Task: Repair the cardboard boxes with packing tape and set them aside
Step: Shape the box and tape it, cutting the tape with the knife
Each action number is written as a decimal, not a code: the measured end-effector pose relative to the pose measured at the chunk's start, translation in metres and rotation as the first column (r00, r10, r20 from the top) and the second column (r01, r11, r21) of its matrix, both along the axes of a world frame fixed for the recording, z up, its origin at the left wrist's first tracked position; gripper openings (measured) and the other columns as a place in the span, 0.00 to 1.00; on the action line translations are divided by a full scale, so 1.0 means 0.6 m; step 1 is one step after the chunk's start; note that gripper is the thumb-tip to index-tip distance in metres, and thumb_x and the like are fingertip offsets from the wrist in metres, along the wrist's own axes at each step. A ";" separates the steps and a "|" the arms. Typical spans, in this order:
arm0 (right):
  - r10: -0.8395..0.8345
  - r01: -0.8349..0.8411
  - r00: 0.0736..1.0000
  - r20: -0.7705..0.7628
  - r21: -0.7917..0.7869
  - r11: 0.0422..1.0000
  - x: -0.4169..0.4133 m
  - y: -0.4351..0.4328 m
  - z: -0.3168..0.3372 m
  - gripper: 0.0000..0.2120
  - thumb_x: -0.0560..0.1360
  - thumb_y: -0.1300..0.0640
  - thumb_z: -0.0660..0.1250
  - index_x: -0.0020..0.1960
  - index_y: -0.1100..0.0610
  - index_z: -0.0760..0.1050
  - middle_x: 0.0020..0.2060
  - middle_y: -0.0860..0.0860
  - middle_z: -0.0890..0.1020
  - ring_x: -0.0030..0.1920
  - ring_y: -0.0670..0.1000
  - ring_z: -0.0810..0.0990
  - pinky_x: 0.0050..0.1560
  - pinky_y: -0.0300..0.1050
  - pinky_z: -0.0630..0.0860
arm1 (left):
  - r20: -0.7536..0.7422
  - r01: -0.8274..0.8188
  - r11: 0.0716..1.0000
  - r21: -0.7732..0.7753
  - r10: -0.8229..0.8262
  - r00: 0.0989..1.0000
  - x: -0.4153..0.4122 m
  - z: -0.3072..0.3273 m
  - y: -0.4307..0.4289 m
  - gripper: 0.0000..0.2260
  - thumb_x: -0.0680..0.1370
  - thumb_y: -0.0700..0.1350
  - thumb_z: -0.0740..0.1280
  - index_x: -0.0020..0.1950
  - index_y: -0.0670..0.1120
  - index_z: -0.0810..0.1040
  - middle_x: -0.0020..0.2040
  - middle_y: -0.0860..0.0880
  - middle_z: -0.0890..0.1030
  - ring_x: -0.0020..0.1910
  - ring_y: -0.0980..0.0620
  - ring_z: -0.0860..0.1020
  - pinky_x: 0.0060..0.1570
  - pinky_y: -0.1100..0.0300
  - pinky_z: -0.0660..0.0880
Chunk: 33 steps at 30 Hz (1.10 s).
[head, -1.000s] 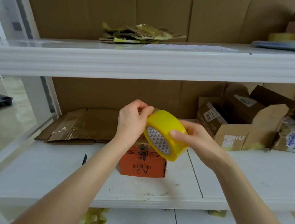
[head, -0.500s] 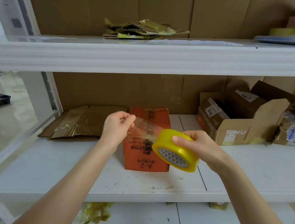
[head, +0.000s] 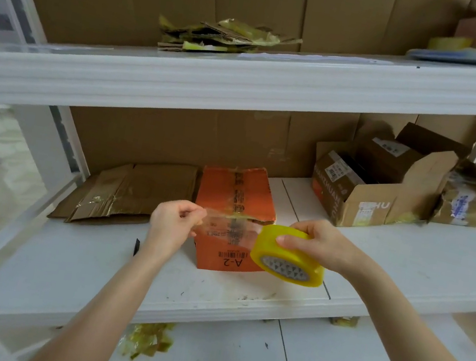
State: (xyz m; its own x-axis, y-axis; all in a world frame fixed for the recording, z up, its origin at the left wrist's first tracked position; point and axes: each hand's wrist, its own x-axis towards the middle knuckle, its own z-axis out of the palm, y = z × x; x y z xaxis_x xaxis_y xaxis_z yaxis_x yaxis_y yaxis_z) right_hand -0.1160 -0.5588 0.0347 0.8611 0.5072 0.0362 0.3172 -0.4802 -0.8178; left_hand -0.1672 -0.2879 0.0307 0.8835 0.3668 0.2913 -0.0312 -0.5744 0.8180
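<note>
Orange box behind strip between left grip and right grip with roll

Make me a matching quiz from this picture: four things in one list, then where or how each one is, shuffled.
1. tape roll
2. orange box
3. flat cardboard
4. scrap pile

A. on the top shelf
B. held by the right hand
C. labelled A-2
D. lying left of the orange box

Pairs: 1-B, 2-C, 3-D, 4-A
</note>
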 end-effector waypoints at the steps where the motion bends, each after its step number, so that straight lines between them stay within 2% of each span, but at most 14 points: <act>1: -0.029 0.035 0.997 0.065 -0.085 0.996 0.003 0.000 -0.001 0.17 0.72 0.43 0.71 0.43 0.57 0.82 0.38 0.53 0.84 0.39 0.49 0.82 0.40 0.44 0.78 | 0.010 -0.026 1.000 0.016 0.026 1.000 0.002 0.000 0.004 0.09 0.76 0.44 0.69 0.37 0.54 0.81 0.36 0.53 0.83 0.29 0.57 0.78 0.32 0.66 0.74; 3: -0.054 0.075 0.993 0.109 -0.200 0.977 0.009 -0.004 -0.002 0.17 0.72 0.41 0.70 0.45 0.56 0.82 0.40 0.52 0.84 0.41 0.50 0.82 0.45 0.49 0.79 | 0.025 -0.025 0.997 0.075 0.023 0.999 0.007 0.002 0.009 0.09 0.76 0.44 0.69 0.37 0.54 0.81 0.34 0.56 0.81 0.30 0.58 0.77 0.35 0.65 0.72; 4: -0.035 0.048 0.997 0.067 -0.208 0.977 0.011 -0.009 -0.002 0.18 0.72 0.41 0.70 0.47 0.56 0.83 0.42 0.52 0.85 0.43 0.50 0.83 0.48 0.50 0.79 | 0.031 -0.019 0.996 0.088 0.017 0.999 0.009 0.002 0.010 0.08 0.75 0.44 0.69 0.37 0.54 0.81 0.34 0.57 0.81 0.31 0.59 0.76 0.35 0.65 0.71; 7: 0.084 -0.090 0.982 -0.167 -0.031 0.995 0.008 -0.026 -0.005 0.20 0.69 0.40 0.71 0.52 0.54 0.83 0.45 0.50 0.85 0.47 0.51 0.84 0.52 0.48 0.80 | 0.035 -0.030 0.995 0.096 0.027 0.999 0.015 0.000 0.010 0.06 0.75 0.45 0.69 0.39 0.53 0.81 0.35 0.58 0.81 0.33 0.60 0.76 0.35 0.66 0.70; 9: 0.119 -0.105 0.966 -0.229 0.073 0.992 0.008 -0.029 -0.014 0.20 0.68 0.41 0.71 0.54 0.52 0.83 0.46 0.49 0.86 0.48 0.50 0.84 0.49 0.42 0.81 | 0.039 -0.054 0.993 0.102 0.050 0.998 0.018 -0.005 0.011 0.05 0.76 0.45 0.69 0.40 0.52 0.82 0.35 0.59 0.80 0.34 0.60 0.76 0.35 0.66 0.69; 13: 0.054 -0.058 0.993 -0.105 -0.032 0.998 0.020 -0.020 -0.028 0.06 0.73 0.45 0.70 0.50 0.44 0.81 0.44 0.42 0.84 0.44 0.41 0.82 0.40 0.32 0.78 | 0.083 -0.081 0.991 0.109 0.072 0.994 0.019 -0.012 0.001 0.04 0.76 0.45 0.69 0.42 0.49 0.83 0.35 0.60 0.79 0.34 0.62 0.75 0.34 0.68 0.67; 17: 0.027 -0.027 1.000 -0.001 -0.072 0.997 0.027 -0.020 -0.029 0.11 0.74 0.45 0.69 0.55 0.45 0.81 0.46 0.39 0.83 0.45 0.41 0.81 0.43 0.32 0.77 | 0.110 -0.137 0.988 0.066 0.129 0.985 0.018 -0.008 0.003 0.04 0.76 0.44 0.68 0.43 0.49 0.82 0.37 0.58 0.80 0.36 0.61 0.75 0.36 0.68 0.68; 19: -0.016 0.023 0.997 0.074 -0.093 0.995 0.028 -0.019 -0.033 0.10 0.74 0.44 0.69 0.53 0.46 0.83 0.41 0.37 0.82 0.43 0.39 0.81 0.39 0.29 0.75 | 0.124 -0.144 0.987 0.075 0.134 0.983 0.021 0.003 0.008 0.04 0.76 0.45 0.68 0.43 0.49 0.82 0.36 0.58 0.80 0.36 0.60 0.75 0.36 0.66 0.69; 21: -0.006 0.005 1.000 -0.020 -0.031 0.999 0.025 -0.027 -0.034 0.08 0.74 0.45 0.70 0.51 0.44 0.82 0.40 0.39 0.83 0.43 0.40 0.82 0.39 0.29 0.76 | 0.125 -0.138 0.986 0.093 0.126 0.984 0.024 0.013 0.010 0.04 0.76 0.45 0.68 0.43 0.49 0.82 0.35 0.58 0.79 0.35 0.59 0.75 0.37 0.64 0.69; 24: 0.161 -0.094 0.942 -0.294 0.227 0.969 0.014 -0.042 -0.042 0.18 0.71 0.45 0.70 0.59 0.48 0.80 0.51 0.47 0.85 0.51 0.48 0.83 0.48 0.38 0.78 | 0.106 -0.159 0.986 0.050 0.153 0.982 0.028 0.017 0.016 0.05 0.77 0.45 0.68 0.43 0.48 0.82 0.34 0.56 0.78 0.36 0.54 0.76 0.41 0.59 0.72; 26: 0.186 -0.087 0.923 -0.337 0.290 0.953 0.007 -0.040 -0.053 0.19 0.71 0.45 0.70 0.60 0.49 0.80 0.53 0.50 0.84 0.53 0.50 0.83 0.51 0.40 0.78 | 0.102 -0.174 0.984 0.036 0.170 0.980 0.027 0.013 0.022 0.05 0.76 0.44 0.68 0.43 0.47 0.82 0.34 0.56 0.78 0.36 0.54 0.76 0.42 0.59 0.72; 30: 0.041 -0.021 0.982 -0.184 0.106 0.994 0.012 -0.026 -0.058 0.10 0.75 0.48 0.69 0.56 0.46 0.81 0.49 0.45 0.85 0.49 0.48 0.83 0.46 0.37 0.79 | 0.120 -0.181 0.980 0.079 0.171 0.978 0.021 0.006 0.023 0.05 0.76 0.43 0.68 0.42 0.48 0.83 0.33 0.58 0.78 0.33 0.59 0.74 0.37 0.64 0.69; 33: -0.110 0.113 0.993 0.034 -0.113 0.987 0.027 -0.022 -0.053 0.14 0.76 0.45 0.67 0.61 0.43 0.78 0.56 0.43 0.80 0.53 0.46 0.78 0.54 0.41 0.76 | 0.110 -0.205 0.976 0.067 0.197 0.974 0.014 -0.005 0.026 0.05 0.76 0.44 0.68 0.41 0.49 0.82 0.34 0.56 0.79 0.33 0.59 0.73 0.36 0.62 0.68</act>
State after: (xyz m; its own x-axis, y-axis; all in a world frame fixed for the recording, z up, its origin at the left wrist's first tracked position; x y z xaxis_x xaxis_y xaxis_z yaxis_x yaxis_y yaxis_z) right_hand -0.0996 -0.5723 0.0029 0.9120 0.4101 0.0074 0.2777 -0.6042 -0.7469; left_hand -0.1588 -0.2725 0.0275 0.7581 0.5069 0.4104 0.0105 -0.6386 0.7694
